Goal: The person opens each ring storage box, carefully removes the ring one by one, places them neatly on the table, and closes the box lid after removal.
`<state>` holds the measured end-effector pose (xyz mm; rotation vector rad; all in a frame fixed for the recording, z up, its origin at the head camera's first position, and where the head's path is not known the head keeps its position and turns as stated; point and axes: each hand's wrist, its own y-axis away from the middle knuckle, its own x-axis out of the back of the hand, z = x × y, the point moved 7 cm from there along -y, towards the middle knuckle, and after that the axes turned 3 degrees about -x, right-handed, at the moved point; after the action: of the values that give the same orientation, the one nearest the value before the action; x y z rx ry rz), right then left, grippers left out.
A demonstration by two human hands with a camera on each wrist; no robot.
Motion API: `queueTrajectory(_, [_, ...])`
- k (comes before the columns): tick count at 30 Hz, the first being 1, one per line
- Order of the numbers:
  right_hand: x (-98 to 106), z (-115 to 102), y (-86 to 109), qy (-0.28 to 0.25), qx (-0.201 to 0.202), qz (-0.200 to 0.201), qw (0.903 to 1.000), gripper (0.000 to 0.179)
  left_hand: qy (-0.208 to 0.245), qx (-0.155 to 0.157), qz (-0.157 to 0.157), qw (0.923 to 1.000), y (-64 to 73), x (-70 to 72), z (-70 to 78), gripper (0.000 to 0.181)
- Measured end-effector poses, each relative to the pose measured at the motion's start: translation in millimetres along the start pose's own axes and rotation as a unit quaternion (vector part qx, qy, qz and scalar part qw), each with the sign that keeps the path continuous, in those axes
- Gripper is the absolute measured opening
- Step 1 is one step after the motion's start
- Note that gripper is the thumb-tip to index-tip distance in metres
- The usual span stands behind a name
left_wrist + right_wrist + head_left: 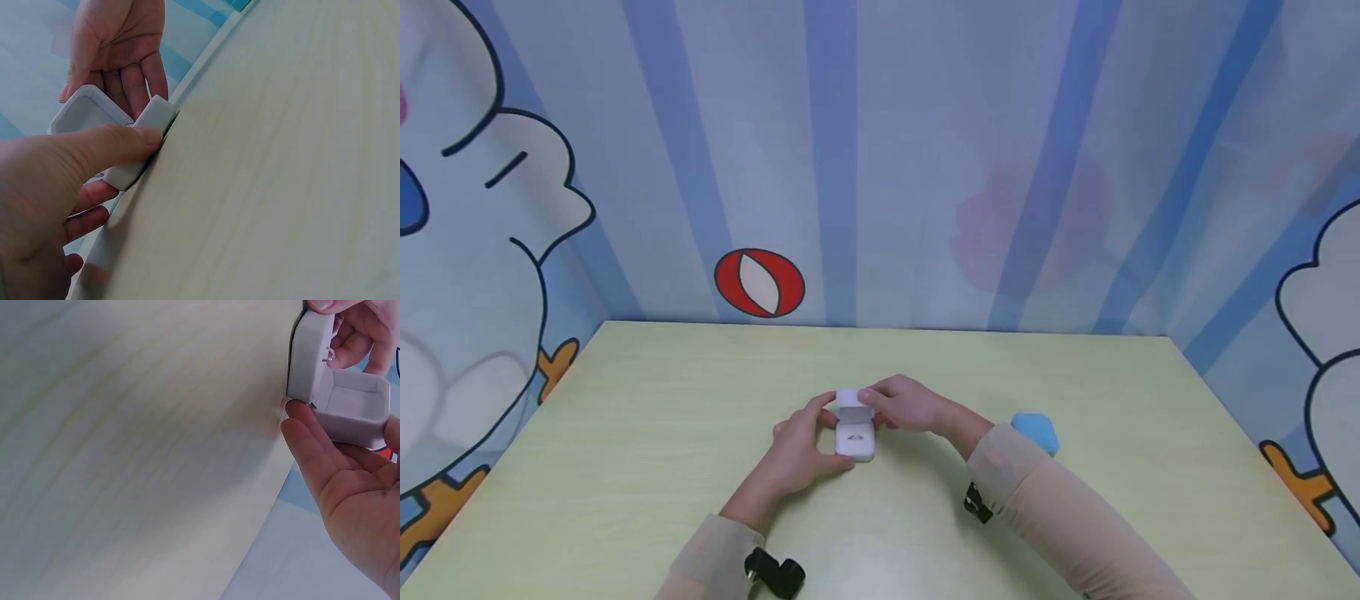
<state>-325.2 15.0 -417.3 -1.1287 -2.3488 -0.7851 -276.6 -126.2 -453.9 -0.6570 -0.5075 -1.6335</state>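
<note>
A small white ring box stands on the table with its lid raised at the back. From its base sticks up a ring, seen small in the right wrist view. My left hand grips the base, thumb at the front edge and fingers along the left side. My right hand pinches the lid, with its thumb on the lid's right edge and its fingers behind. In the left wrist view my left thumb lies across the base, partly hiding it.
A light blue, flat-sided object lies on the table beyond my right forearm. The pale wooden table ends at a striped blue backdrop with cartoon drawings. A black strap device sits at my left cuff.
</note>
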Motion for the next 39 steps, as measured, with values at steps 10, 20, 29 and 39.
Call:
queueTrajectory(10, [-0.3, 2.7, 2.5, 0.001, 0.002, 0.012, 0.9999, 0.042, 0.010, -0.004, -0.001, 0.9999, 2.3, -0.1, 4.2, 0.090])
queueTrajectory(20, [6.4, 1.6, 6.4, 0.030, 0.010, 0.029, 0.9991, 0.043, 0.005, -0.002, 0.005, 1.0000, 1.1, 1.5, 4.0, 0.090])
queueTrajectory(29, [12.8, -1.6, 14.4, 0.053, 0.017, 0.060, 0.9966, 0.039, 0.006, -0.017, 0.008, 0.9998, 0.2, 2.9, 5.9, 0.090])
queueTrajectory(39, [12.3, -1.3, 21.2, 0.069, 0.013, 0.070, 0.9950, 0.030, 0.000, -0.018, 0.010, 0.9998, 1.2, 3.2, 5.4, 0.090])
